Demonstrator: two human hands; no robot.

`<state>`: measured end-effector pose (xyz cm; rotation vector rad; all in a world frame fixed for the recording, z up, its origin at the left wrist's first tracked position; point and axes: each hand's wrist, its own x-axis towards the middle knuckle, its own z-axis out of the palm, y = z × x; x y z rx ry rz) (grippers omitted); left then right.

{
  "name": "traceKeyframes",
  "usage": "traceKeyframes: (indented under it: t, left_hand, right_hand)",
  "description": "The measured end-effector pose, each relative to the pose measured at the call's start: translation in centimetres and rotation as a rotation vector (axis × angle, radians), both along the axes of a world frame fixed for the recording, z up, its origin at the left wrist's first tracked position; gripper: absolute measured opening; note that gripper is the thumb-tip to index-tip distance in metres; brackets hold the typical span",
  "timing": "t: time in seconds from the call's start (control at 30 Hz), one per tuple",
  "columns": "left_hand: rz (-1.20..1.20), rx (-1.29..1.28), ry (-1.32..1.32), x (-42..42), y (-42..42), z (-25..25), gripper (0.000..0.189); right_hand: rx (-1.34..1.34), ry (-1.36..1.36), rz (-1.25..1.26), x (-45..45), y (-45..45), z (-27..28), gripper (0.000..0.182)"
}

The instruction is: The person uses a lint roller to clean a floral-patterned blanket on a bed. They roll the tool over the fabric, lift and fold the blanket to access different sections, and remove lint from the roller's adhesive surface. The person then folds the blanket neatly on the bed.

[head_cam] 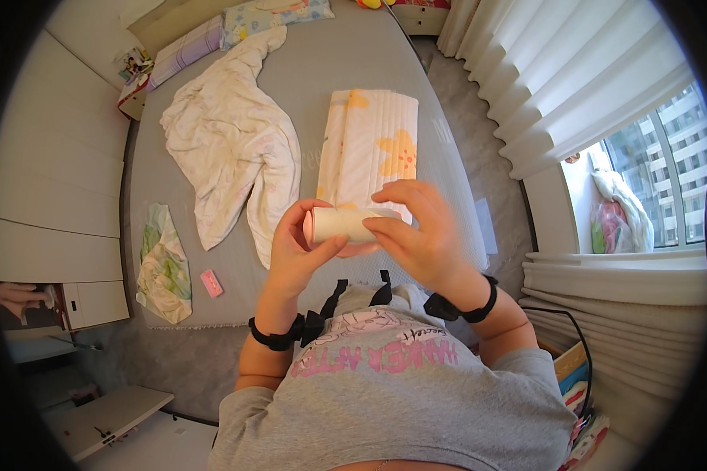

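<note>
Between my two hands is a white roll with pink ends (343, 225), possibly a lint roller. My left hand (302, 241) grips its left end, thumb along the front. The fingertips of my right hand (415, 226) touch the surface near its right end, the index finger raised. Just beyond the hands, a folded quilted cloth with orange flowers (368, 147) lies on the grey bed sheet (306, 65). A crumpled cream blanket (235, 135) is spread to its left. Nearer the bed's left edge are a green and white cloth (166, 265) and a small pink object (211, 283).
Pillows (185, 50) are at the bed's head. White cabinets (53, 171) stand at left, with an open drawer (118, 412) low down. To the right are a pale curtain (542, 76), a window sill with a bagged bundle (618, 218), and a black-framed basket (574, 353).
</note>
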<state>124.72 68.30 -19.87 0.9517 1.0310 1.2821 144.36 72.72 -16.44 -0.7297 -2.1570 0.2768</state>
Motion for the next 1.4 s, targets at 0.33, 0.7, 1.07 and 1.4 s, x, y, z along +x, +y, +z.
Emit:
traceKeyframes:
  t: [0.33, 0.7, 1.07, 1.4]
  left_hand:
    - [0.158, -0.116, -0.212, 1.1, 0.2, 0.2, 0.035]
    - [0.167, -0.057, -0.166, 0.9, 0.3, -0.2, 0.04]
    - [0.11, -0.028, -0.222, 1.5, 0.3, -0.9, 0.048]
    - [-0.037, 0.198, 0.129, 3.0, 1.1, -5.9, 0.057]
  right_hand:
    - [0.245, -0.041, -0.347, -2.4, -2.4, -3.0, 0.034]
    - [-0.305, 0.42, -0.182, -1.2, -1.5, -1.4, 0.049]
    - [-1.144, 0.68, 0.054, -1.8, -0.4, -3.5, 0.037]
    - [-0.969, 0.873, -0.042, -2.9, 0.6, -4.5, 0.038]
